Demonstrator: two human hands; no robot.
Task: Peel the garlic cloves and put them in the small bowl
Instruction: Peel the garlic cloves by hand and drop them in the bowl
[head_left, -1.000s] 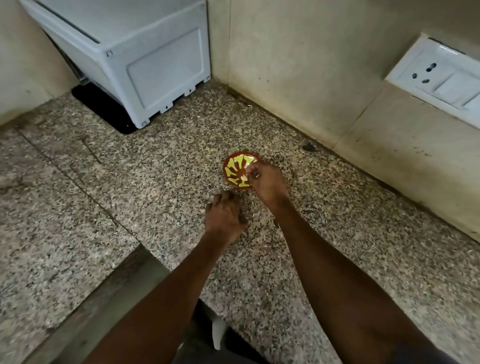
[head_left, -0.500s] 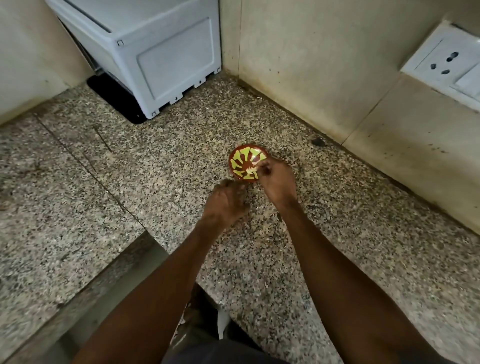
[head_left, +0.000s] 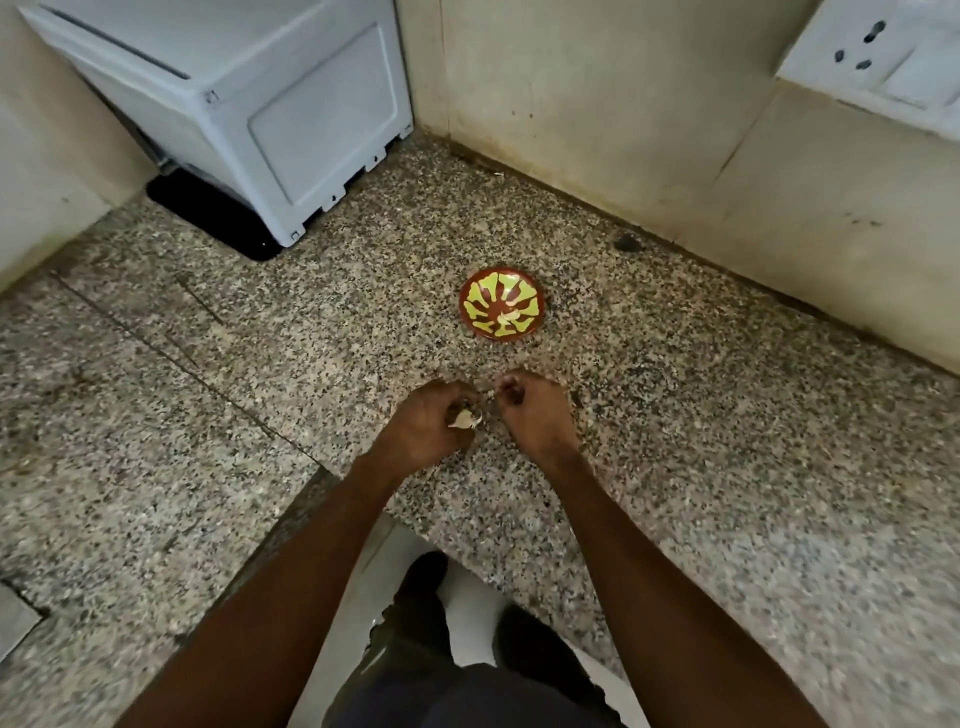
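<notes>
A person's two hands are working over a speckled granite counter (head_left: 727, 467), seen from the head cam looking down. The left hand (head_left: 423, 428) is curling its fingers round a garlic clove (head_left: 466, 418), a pale bit of clove & papery skin showing at the thumb side. The right hand (head_left: 530, 410) is sitting just beside it, fingers curled in, thumb & forefinger closing toward the gap between the hands; whether it is pinching a shred of skin can't be told, as nothing clear is showing in its grip. Both hands are hovering at or just above the counter, near its front edge.

The small bowl (head_left: 502, 303), reddish-brown w/ a yellow-green splash pattern inside, is standing on the counter beyond the hands, apart from them & toward the back wall (head_left: 597, 130). A couple of pale peeled cloves (head_left: 511, 315) are lying inside it, right of centre.

At upper left a white box-shaped appliance (head_left: 291, 119) is sitting in the corner on a black mat (head_left: 208, 218). At upper right a white switch & socket plate (head_left: 893, 57) is fixed to the wall. A small dark spot (head_left: 627, 242) is marking the counter close to the wall base. Below the counter edge the person's dark trousers & shoes (head_left: 467, 639) are showing over a light floor.
</notes>
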